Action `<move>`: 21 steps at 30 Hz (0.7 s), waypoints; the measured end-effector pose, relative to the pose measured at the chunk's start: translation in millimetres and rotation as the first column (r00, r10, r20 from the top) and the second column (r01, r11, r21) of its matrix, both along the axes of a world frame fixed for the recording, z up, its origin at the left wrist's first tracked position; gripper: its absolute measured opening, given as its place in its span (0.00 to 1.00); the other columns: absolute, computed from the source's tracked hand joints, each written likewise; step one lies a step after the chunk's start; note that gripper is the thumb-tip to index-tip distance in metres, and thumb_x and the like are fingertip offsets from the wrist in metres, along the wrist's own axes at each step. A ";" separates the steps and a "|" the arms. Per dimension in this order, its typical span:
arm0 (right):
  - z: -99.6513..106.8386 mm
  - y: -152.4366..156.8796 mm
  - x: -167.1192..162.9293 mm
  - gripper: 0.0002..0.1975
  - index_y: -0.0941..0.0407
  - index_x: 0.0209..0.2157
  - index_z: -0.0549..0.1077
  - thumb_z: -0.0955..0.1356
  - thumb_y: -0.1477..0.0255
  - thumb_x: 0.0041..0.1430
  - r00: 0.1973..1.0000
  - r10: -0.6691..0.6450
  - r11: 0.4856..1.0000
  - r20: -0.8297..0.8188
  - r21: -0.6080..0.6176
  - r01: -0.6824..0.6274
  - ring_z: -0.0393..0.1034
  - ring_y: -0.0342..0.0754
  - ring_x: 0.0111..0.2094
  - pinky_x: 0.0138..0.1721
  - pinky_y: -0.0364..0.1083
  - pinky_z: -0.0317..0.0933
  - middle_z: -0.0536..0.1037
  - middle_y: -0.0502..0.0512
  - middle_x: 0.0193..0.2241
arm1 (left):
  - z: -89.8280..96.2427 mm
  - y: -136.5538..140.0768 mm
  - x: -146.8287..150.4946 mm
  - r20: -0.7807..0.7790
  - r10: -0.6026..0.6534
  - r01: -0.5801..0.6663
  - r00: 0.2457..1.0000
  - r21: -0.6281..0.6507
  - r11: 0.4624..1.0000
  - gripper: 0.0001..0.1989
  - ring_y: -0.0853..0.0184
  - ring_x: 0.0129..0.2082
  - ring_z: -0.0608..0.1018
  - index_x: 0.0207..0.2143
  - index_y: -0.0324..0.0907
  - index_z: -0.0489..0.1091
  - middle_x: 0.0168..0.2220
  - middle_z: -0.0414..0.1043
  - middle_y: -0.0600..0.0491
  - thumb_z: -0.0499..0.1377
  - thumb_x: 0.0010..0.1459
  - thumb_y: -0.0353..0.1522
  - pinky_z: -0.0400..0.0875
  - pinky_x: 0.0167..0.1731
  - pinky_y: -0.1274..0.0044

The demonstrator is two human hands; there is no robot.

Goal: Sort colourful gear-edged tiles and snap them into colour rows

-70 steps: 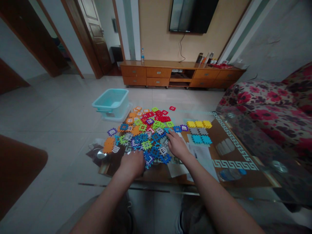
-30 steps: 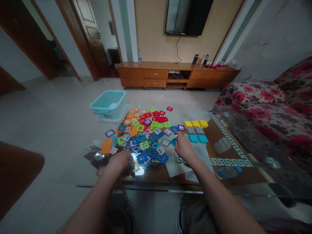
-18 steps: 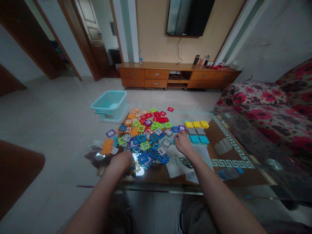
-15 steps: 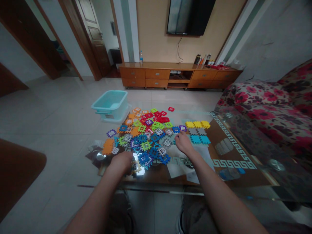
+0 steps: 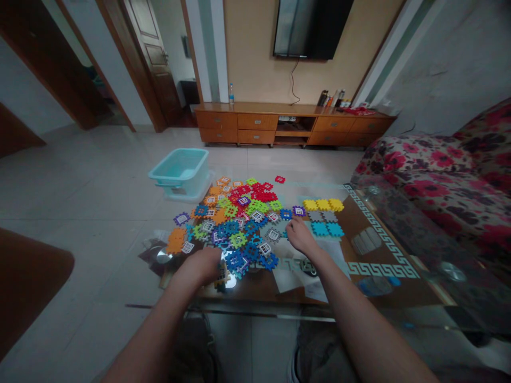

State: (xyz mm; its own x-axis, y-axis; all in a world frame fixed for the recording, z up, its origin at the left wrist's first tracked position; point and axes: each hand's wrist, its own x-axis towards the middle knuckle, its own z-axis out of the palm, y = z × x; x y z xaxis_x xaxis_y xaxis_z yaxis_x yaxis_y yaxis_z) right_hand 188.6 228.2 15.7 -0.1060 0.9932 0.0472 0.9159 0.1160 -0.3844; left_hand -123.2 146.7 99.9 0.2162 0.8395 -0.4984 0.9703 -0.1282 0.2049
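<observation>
flat, notched plastic tiles (image 5: 230,227) lie in a loose, overlapping heap on the table (image 5: 259,291), whose glossy glass top covers brown panels and a pale, angular key pattern. the heap runs from orange, red and lime at the far side to blue, purple and grey nearer the person; many pieces have square openings, some filled with white window lattices.

the left hand (image 5: 206,264) is at the near edge of the heap, knuckles up and fingers curled under. its fingertips are hidden, so i cannot tell whether they grip anything. a tan latticed shape (image 5: 222,272) shows just beside it, either a tile or a reflection; i cannot tell which.

the right hand (image 5: 298,233) is at the heap's right side, fingers bent inward with little gap between them; i cannot tell whether they have hold of a piece. just beyond them lies a purple tile (image 5: 298,211), with a blue tile (image 5: 286,214) to its left.

right of that hand, toothed blocks sit in three rows: yellow (image 5: 322,204), matt grey (image 5: 322,216), cyan (image 5: 327,229). smooth white paper (image 5: 289,280) and a clear, ribbed bottle (image 5: 377,285) are nearer. a translucent turquoise bin (image 5: 179,183) with rounded corners stands beyond the heap, to the left.
</observation>
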 end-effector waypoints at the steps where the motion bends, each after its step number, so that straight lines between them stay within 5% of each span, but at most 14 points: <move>1: 0.6 -0.9 0.1 0.14 0.61 0.30 0.75 0.59 0.79 0.61 1.000 0.007 1.000 -0.006 -0.002 -0.007 0.66 0.53 0.48 0.52 0.46 0.57 0.75 0.67 0.41 | 0.7 0.5 0.7 -0.001 -0.011 0.011 1.000 0.017 1.000 0.14 0.53 0.46 0.79 0.44 0.40 0.74 0.46 0.77 0.39 0.59 0.54 0.30 0.69 0.43 0.70; 8: 6.9 -11.1 -4.2 0.11 0.62 0.35 0.74 0.59 0.78 0.61 0.998 0.036 0.999 -0.053 -0.016 -0.037 0.68 0.52 0.44 0.47 0.45 0.58 0.75 0.64 0.38 | -1.6 8.4 12.6 0.128 0.032 -0.062 0.991 0.240 0.969 0.07 0.56 0.40 0.77 0.40 0.41 0.66 0.39 0.76 0.43 0.55 0.59 0.32 0.62 0.36 0.72; 15: 11.9 -21.6 -15.5 0.10 0.60 0.32 0.72 0.60 0.78 0.60 0.993 0.055 0.997 -0.104 -0.055 -0.061 0.68 0.52 0.40 0.42 0.45 0.58 0.76 0.64 0.36 | -4.7 8.5 27.6 0.427 0.135 -0.273 0.894 0.280 0.920 0.07 0.63 0.31 0.71 0.34 0.44 0.61 0.30 0.69 0.54 0.57 0.57 0.35 0.56 0.30 0.75; 18: 14.6 -24.8 -18.8 0.10 0.60 0.32 0.72 0.60 0.78 0.60 0.989 0.062 0.994 -0.132 -0.078 -0.072 0.68 0.51 0.38 0.40 0.45 0.58 0.76 0.62 0.35 | -4.7 7.2 37.9 0.627 0.232 -0.432 0.744 0.185 0.883 0.10 0.65 0.29 0.71 0.33 0.44 0.61 0.28 0.68 0.56 0.60 0.56 0.38 0.58 0.29 0.76; 21: 17.2 -28.1 -19.5 0.09 0.59 0.33 0.72 0.60 0.78 0.60 0.985 0.078 0.991 -0.157 -0.092 -0.093 0.68 0.50 0.38 0.40 0.45 0.58 0.76 0.61 0.35 | -3.3 5.7 52.2 0.836 0.408 -0.539 0.367 -0.166 0.826 0.13 0.67 0.28 0.73 0.35 0.44 0.62 0.30 0.71 0.56 0.63 0.55 0.40 0.65 0.28 0.77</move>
State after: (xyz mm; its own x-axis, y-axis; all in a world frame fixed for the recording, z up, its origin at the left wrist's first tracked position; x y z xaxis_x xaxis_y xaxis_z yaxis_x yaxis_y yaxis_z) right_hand 169.1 200.0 32.9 -0.1895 0.9815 -0.0281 0.8340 0.1458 -0.5322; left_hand -70.9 152.4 96.6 0.0046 0.9756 -0.2195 0.2696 0.2102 0.9397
